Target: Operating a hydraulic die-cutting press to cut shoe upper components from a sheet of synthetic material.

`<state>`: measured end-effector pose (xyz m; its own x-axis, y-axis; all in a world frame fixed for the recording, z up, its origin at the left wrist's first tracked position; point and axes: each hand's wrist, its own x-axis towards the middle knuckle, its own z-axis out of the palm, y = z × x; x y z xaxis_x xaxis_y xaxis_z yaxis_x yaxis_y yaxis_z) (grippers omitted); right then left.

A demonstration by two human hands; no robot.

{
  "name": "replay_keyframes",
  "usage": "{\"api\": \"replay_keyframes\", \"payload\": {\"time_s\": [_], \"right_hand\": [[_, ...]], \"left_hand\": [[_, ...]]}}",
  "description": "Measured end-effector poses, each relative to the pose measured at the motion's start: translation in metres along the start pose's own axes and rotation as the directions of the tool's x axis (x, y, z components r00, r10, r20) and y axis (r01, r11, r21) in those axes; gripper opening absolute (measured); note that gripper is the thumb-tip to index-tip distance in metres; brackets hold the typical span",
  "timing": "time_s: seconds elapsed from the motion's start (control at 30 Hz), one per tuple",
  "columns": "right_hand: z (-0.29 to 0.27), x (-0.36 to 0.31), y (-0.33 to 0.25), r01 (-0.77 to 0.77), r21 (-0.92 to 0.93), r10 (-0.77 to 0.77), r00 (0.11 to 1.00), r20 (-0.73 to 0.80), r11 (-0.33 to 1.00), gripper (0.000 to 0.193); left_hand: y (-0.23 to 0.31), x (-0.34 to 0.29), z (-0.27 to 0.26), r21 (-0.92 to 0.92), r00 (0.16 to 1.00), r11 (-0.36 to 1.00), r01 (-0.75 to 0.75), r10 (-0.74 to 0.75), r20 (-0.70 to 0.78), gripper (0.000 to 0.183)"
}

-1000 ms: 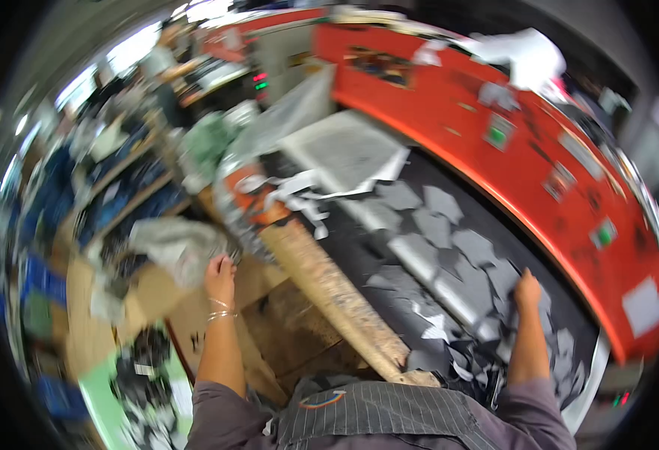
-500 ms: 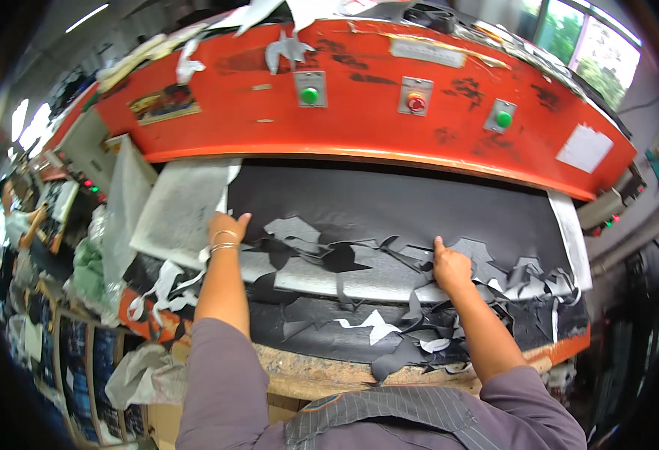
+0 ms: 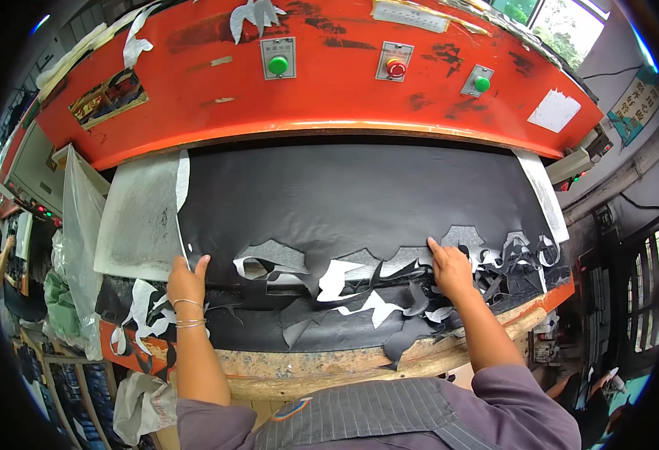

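A wide black sheet of leather-like material (image 3: 344, 187) lies over a pale cutting board (image 3: 134, 217) beneath the red machine. Its near edge is ragged, with cut-out notches and several curling strips showing a grey underside. My left hand (image 3: 188, 281), bracelets at its wrist, is closed at the sheet's near left corner, thumb up along the edge. My right hand (image 3: 453, 270) is closed on the near edge right of centre, thumb on top and the other fingers partly hidden. White and black scraps (image 3: 374, 307) hang and lie between the hands.
A red machine beam (image 3: 329, 90) spans the far side, carrying two green buttons and a red one. A worn wooden ledge (image 3: 292, 367) runs along the near side. Clear plastic sheeting (image 3: 82, 240) hangs at the left, with a pale bag (image 3: 146, 405) below.
Both hands have drawn the black sheet nearer, so it covers more of the board. Scraps at its near edge have shifted and bunched. The view has also moved.
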<state>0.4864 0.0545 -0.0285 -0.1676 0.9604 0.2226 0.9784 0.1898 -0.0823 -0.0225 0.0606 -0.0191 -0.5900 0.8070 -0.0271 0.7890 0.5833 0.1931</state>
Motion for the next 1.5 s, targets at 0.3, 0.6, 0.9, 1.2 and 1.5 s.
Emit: {"api": "replay_keyframes", "payload": {"time_s": [0.3,0.6,0.9,1.2,1.5], "right_hand": [[-0.024,-0.089,0.069,-0.456,0.009,0.454,0.884,-0.114,0.89,0.035],[-0.037,-0.08,0.093,-0.352,0.128,0.308,0.911,0.276,0.927,0.024],[-0.031,-0.06,0.144,-0.22,0.04,0.209,0.959,0.19,0.975,0.029],[-0.018,-0.05,0.22,-0.158,0.593,-0.104,0.918,0.383,0.79,0.038],[-0.109,-0.096,0.388,-0.048,0.723,-0.342,0.858,0.383,0.69,0.038]], "left_hand": [[0.087,-0.017,-0.004,-0.358,0.727,0.659,-0.662,0.68,-0.092,0.057],[0.039,-0.11,-0.023,-0.194,0.467,0.537,-0.821,0.827,0.314,0.057],[0.131,-0.134,-0.128,-0.165,0.511,0.707,-0.688,0.633,0.581,0.041],[0.453,-0.245,-0.034,-0.486,0.16,0.154,-0.86,0.987,0.029,0.043],[0.627,-0.348,0.128,-0.157,0.296,0.331,-0.931,0.932,0.207,0.068]]}}
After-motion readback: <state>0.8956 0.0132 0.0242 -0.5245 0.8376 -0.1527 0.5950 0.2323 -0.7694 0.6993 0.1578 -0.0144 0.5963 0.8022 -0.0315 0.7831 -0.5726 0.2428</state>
